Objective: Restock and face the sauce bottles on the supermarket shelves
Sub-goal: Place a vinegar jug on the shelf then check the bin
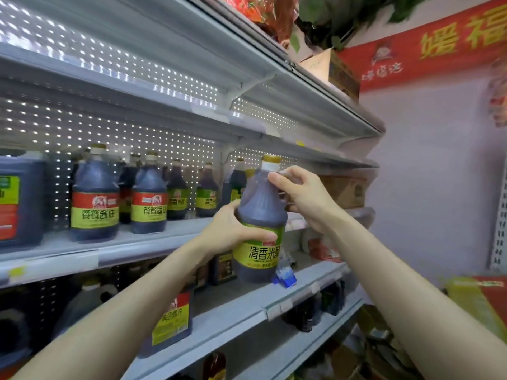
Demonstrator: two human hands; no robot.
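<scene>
The left hand [229,229] wraps the belly of the rice vinegar bottle [263,208], thumb lying along the top of its green label. The right hand [300,194] grips its neck just under the yellow cap. The bottle is upright in the air before the shelf [164,238]. Soy sauce bottles [94,198] stand left of it, with a cardboard box [347,190] to its right

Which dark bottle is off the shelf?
The bottle nearest the camera, green label facing out: the left hand grips its body and the right hand holds its neck. The rest stand on shelves.
</scene>
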